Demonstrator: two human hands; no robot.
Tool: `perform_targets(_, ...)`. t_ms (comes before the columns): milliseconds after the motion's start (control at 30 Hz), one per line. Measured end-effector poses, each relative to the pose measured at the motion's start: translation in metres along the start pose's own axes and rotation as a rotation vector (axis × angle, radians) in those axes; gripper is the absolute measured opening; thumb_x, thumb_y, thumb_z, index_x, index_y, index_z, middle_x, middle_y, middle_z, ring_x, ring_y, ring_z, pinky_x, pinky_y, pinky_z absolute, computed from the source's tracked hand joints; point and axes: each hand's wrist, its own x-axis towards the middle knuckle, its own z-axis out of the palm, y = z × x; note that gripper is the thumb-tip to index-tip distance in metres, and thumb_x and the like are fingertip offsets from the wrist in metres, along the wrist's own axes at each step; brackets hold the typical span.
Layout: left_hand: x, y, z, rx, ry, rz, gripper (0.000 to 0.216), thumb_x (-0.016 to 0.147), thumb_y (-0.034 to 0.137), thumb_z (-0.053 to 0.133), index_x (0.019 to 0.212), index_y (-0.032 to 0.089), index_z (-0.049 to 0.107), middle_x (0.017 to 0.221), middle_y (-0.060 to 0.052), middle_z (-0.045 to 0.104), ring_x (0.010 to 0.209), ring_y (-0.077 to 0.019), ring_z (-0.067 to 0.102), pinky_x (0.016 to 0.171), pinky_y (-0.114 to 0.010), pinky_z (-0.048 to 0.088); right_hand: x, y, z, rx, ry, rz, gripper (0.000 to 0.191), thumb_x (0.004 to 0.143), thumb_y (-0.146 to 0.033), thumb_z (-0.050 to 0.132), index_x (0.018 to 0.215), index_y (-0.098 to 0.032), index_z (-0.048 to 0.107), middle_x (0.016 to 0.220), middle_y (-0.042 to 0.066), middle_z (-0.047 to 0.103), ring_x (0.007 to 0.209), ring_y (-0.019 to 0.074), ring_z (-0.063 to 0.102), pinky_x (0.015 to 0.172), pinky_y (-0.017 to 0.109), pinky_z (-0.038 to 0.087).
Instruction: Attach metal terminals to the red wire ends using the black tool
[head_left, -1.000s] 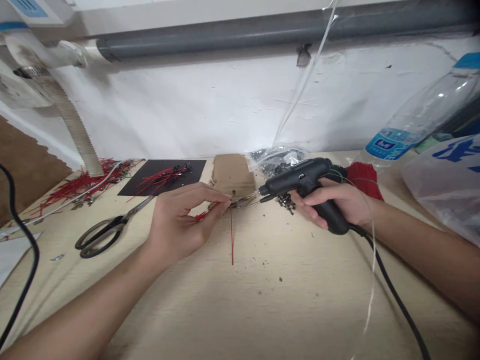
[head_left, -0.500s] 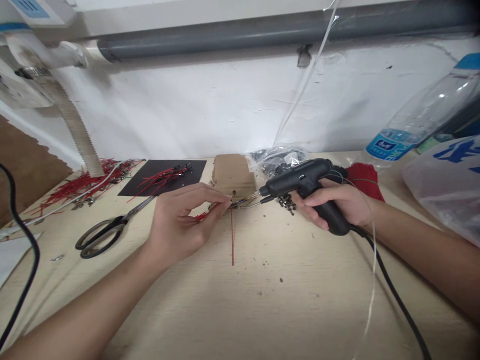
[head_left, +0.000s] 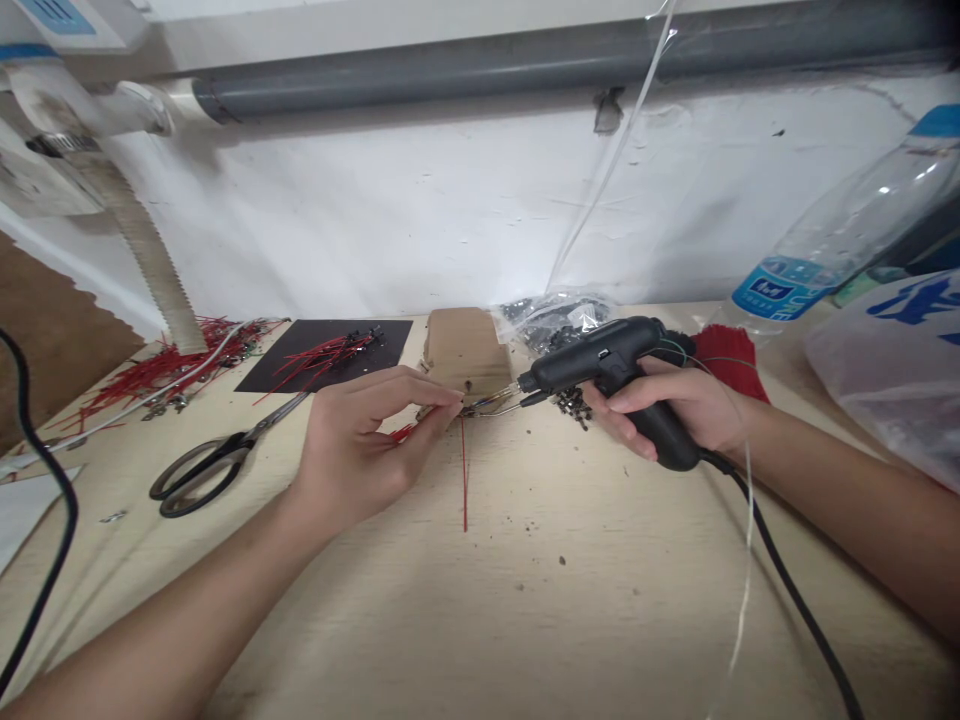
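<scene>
My right hand (head_left: 675, 405) is wrapped round the grip of a black soldering gun (head_left: 600, 370). Its metal tip points left and meets a small part at the foot of a brown cardboard block (head_left: 461, 350). My left hand (head_left: 367, 440) pinches that small part between thumb and forefinger, right at the tip. A thin red wire (head_left: 464, 470) runs from the pinch toward me across the wooden table (head_left: 525, 600). The gun's black cord (head_left: 787, 590) trails off to the lower right.
Scissors (head_left: 217, 460) lie left of my left hand. Behind them are a black mat (head_left: 300, 370) with red wires and a pile of red wires (head_left: 150, 370). A bag of small dark parts (head_left: 555, 318), a plastic bottle (head_left: 840, 240) and a white plastic bag (head_left: 892, 370) sit at right.
</scene>
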Motion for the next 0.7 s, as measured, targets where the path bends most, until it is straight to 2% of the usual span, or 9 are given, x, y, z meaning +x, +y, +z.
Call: perform_targets(700, 0.0009, 0.0000, 0.0000, 0.010, -0.001, 0.018, 0.019, 0.084, 0.005, 0.078, 0.093, 0.022, 0.079, 0.087, -0.001, 0.080, 0.077, -0.0165, 0.075, 0.068, -0.031, 0.059, 0.0006, 0.0006, -0.0015, -0.014, -0.012, -0.010, 0.010, 0.083, -0.027, 0.071, 0.084, -0.018, 0.068, 0.061, 0.001, 0.065, 0.043, 0.0134, 0.057, 0.039, 0.024, 0.044)
